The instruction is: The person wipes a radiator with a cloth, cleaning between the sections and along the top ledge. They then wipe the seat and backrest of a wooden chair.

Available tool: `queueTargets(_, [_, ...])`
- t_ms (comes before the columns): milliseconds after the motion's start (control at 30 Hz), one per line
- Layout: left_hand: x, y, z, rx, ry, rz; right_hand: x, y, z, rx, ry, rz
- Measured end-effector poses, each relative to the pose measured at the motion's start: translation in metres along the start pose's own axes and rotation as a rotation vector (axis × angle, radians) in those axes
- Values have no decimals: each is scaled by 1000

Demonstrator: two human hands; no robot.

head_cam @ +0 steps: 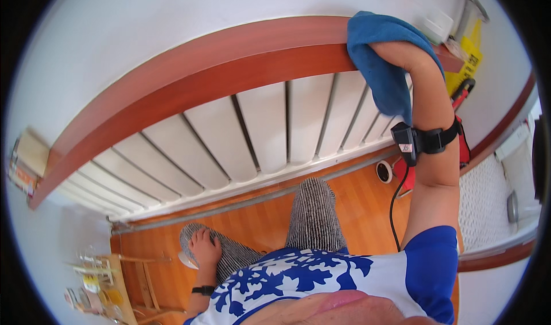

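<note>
My right hand [395, 55] reaches up to the reddish-brown wooden shelf [241, 62] over the radiator. It presses a blue cloth [384, 86] on the shelf's top and front edge, and the fingers are hidden under the cloth. A loose end of the cloth hangs down beside my forearm. Lower down, my left hand [205, 246] rests on my knee in striped trousers [234, 252], with nothing in it and its fingers slightly apart.
Below the shelf runs a white radiator [262, 127] with a pipe [258, 202] along the floor. A white box [437, 26] and a yellow bag [471, 60] are at the shelf's right end, books [30, 157] at its left. A red wheeled cart [407, 176] stands near my right arm, a wooden table [120, 282] at left.
</note>
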State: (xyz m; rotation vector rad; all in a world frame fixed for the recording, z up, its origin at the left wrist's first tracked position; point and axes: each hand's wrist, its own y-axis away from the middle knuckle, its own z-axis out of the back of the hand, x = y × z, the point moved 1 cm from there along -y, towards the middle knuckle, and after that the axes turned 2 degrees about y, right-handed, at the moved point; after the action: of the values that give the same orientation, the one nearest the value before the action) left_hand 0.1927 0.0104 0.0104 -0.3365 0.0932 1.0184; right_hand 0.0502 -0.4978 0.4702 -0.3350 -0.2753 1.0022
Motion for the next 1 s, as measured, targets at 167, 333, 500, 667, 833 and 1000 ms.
queueTargets(167, [-3,-3,1,-43,61,-46,60,-6,-3,132,-182,164])
queueTargets(333, [1,5,6,-56,72,-4,123,-10,-5,87,-64,465])
queueTargets(500, [5,9,1,-153,128,-52,144,-9,-12,-113,356,892])
queueTargets(667, [21,18,7,-180,173,-32,98,8,-32,-428,-161,495])
queueTargets(833, [27,15,5,-184,218,-58,-3,6,-18,-944,-514,253])
queueTargets(1000, [36,17,10,-168,208,-41,-26,35,-1,-1265,-274,173])
